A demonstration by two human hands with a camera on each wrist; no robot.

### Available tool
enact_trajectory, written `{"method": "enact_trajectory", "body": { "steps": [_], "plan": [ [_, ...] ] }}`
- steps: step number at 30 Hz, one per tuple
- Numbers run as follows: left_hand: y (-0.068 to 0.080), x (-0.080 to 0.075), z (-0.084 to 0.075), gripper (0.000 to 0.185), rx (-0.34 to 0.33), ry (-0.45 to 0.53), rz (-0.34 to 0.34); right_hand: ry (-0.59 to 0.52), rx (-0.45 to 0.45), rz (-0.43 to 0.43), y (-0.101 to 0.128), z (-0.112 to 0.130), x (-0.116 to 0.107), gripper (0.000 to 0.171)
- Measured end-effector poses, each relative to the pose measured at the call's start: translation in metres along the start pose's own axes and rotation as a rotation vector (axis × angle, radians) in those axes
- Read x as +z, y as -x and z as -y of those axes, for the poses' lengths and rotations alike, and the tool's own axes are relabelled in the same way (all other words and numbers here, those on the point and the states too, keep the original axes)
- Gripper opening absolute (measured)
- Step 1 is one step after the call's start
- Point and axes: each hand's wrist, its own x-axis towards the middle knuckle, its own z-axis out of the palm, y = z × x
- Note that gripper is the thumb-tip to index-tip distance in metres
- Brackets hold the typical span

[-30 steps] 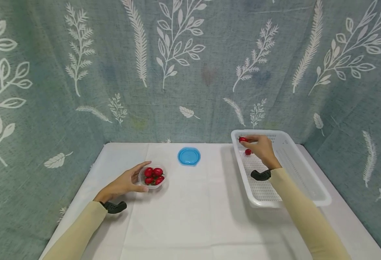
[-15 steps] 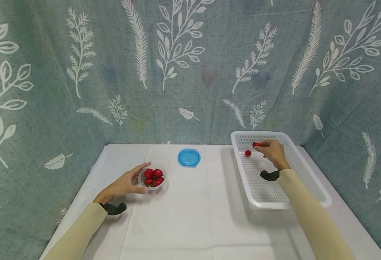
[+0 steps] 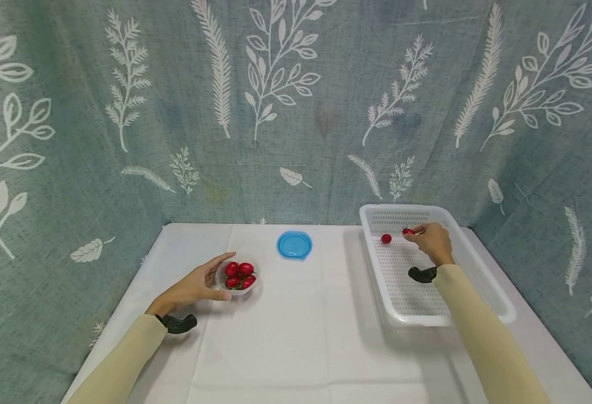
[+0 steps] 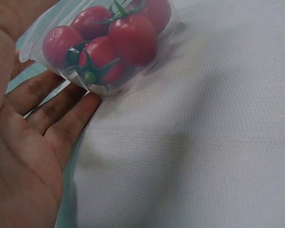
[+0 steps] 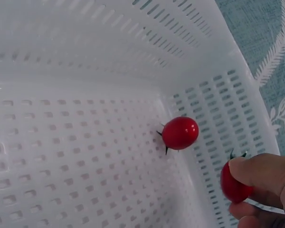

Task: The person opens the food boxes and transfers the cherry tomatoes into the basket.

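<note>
Several red cherry tomatoes with green stems sit in a clear plastic tub at the left of the table. My left hand curves round the tub, thumb on the near side and fingers on the far side; in the left wrist view its fingertips touch the tub's wall. Inside the white perforated basket at the right, my right hand pinches one cherry tomato between thumb and fingers, above the basket's floor. Another cherry tomato lies on that floor near the end wall.
A round blue lid lies flat on the white tablecloth between tub and basket, towards the back. Grey-green leaf-patterned curtain closes off the back and sides of the table.
My right hand has moved right and slightly down in the head view with its cherry tomato, away from the basket's left wall. The left hand and tub stay put.
</note>
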Motion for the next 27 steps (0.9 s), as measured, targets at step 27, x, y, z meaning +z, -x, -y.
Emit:
{"method": "enact_trajectory", "body": {
  "steps": [27],
  "plan": [
    [0.000,0.000,-0.001,0.103,-0.023,-0.015,-0.005,-0.113,-0.258,0.048,0.018,0.078,0.023,0.031]
  ]
}}
